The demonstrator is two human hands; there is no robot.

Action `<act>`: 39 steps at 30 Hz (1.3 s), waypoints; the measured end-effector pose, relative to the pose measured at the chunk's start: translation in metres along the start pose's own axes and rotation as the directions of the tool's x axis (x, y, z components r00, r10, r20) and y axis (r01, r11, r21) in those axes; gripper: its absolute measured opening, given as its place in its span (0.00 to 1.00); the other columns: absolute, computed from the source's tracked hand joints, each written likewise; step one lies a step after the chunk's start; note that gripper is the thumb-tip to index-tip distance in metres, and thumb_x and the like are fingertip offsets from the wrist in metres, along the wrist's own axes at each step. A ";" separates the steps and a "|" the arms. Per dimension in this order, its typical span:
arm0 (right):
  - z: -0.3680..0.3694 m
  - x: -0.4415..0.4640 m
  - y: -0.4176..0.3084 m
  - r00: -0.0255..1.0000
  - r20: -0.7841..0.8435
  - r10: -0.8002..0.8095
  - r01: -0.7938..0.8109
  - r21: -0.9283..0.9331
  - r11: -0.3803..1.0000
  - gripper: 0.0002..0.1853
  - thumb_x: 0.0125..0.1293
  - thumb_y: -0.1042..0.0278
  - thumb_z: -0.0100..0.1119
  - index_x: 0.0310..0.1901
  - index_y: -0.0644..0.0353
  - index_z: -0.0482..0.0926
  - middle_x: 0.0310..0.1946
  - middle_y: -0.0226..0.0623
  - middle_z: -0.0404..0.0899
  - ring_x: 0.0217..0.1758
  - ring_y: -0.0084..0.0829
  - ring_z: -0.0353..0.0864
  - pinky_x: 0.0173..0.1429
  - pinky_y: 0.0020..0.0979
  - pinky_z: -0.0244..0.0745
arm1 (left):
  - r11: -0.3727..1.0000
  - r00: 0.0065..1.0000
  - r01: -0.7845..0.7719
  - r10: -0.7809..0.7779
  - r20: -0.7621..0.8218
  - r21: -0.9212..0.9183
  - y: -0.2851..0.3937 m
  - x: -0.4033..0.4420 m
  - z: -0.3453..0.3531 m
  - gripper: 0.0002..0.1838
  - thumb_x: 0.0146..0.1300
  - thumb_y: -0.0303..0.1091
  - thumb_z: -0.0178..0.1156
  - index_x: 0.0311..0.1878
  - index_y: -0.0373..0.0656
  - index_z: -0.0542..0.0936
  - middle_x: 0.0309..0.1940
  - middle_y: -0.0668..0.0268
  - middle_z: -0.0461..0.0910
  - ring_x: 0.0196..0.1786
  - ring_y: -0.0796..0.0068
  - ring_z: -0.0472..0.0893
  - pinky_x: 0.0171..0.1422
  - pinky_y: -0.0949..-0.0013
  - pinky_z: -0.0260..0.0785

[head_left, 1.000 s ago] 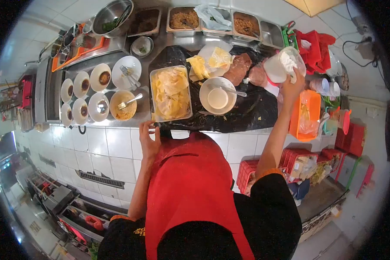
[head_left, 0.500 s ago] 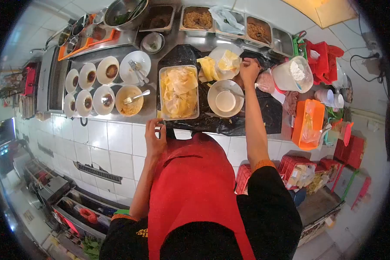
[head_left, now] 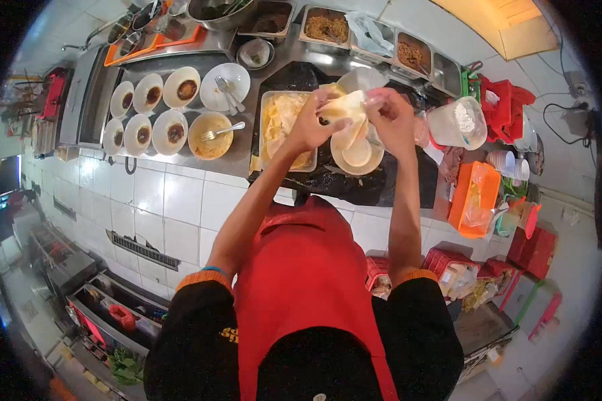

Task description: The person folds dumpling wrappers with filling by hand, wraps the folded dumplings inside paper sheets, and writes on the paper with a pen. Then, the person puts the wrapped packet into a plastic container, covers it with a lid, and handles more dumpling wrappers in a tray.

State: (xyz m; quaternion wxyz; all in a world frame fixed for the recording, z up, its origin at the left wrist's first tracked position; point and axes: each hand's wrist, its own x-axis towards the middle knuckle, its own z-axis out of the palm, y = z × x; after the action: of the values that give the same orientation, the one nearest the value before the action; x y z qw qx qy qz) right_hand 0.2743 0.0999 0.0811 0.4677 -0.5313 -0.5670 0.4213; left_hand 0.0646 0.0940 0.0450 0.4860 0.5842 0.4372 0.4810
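Seen from a head-worn camera, a person in a red apron (head_left: 297,287) works at a metal counter with both bare hands raised together at the middle. The left hand (head_left: 318,121) grips the left part of a thin, pale sheet (head_left: 350,113), its thumb stretched out along the lower side. The right hand (head_left: 391,119) has its fingertips bunched at the sheet's right edge; whether they pinch it cannot be told. The sheet hangs between the two hands, above a white bowl (head_left: 342,163) that lies just below them on black plastic (head_left: 408,184). Just left of the left hand, partly hidden by the wrist, is a rectangular tray (head_left: 302,168) heaped with yellowish sheets (head_left: 277,115). Farther left are a bowl (head_left: 227,144) with a fork (head_left: 222,129) in it and six white bowls (head_left: 160,131) with dark liquid. To the right of the right hand stand a tub (head_left: 441,127) of white powder and, nearer the person, an orange basket (head_left: 459,200). Well beyond both hands, metal pans (head_left: 322,45) line the back.
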 end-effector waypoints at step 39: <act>0.084 -0.031 -0.018 0.755 0.656 0.004 0.097 -0.119 0.988 0.19 0.60 0.67 0.77 0.51 0.61 0.85 0.35 0.32 0.87 0.37 0.19 0.83 0.42 0.24 0.80 | 0.748 0.873 0.482 -0.455 0.176 -0.456 -0.061 -0.135 -0.080 0.11 0.67 0.33 0.70 0.47 0.37 0.86 0.38 0.69 0.87 0.41 0.77 0.84 0.49 0.71 0.77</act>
State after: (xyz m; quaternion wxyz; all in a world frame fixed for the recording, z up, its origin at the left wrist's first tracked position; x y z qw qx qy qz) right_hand 0.1880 0.0695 0.0789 0.2106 -0.3691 -0.7368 0.5259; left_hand -0.0380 -0.0173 -0.0290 0.7333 0.3271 0.4214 0.4217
